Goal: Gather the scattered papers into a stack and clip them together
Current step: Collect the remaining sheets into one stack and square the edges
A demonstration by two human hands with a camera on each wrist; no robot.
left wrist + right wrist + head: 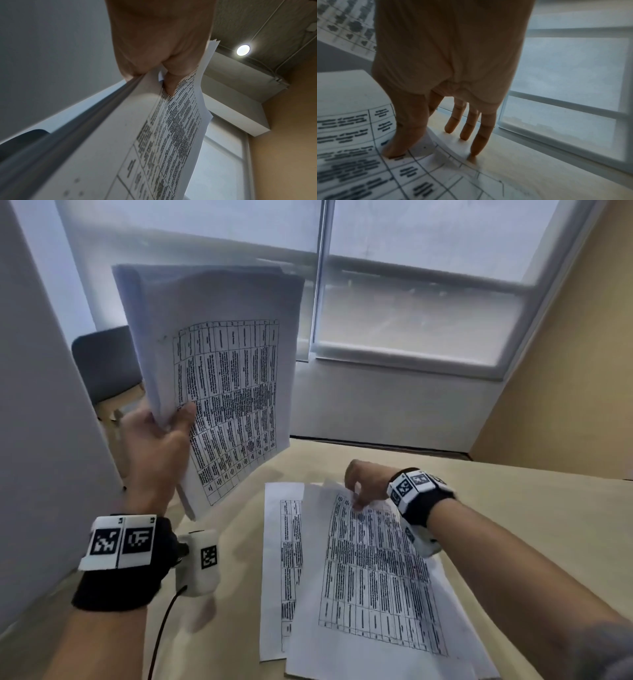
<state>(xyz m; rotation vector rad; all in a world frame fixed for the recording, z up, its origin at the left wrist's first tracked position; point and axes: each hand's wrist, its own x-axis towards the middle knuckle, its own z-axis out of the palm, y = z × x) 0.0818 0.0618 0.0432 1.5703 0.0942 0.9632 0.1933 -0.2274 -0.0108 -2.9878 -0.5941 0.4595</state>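
My left hand holds a bundle of printed table sheets upright in the air at the left, thumb on the front and fingers behind its lower edge. The left wrist view shows that grip on the bundle from below. Two more sheets lie overlapped on the table: a top sheet and another sheet sticking out at its left. My right hand is at the top sheet's far edge, which is slightly raised. Its thumb is on the sheet and its index finger is behind the edge. No clip is visible.
The beige table runs to a wall under a blinded window. A grey partition stands close on the left with a dark chair behind it. A tan wall closes the right side.
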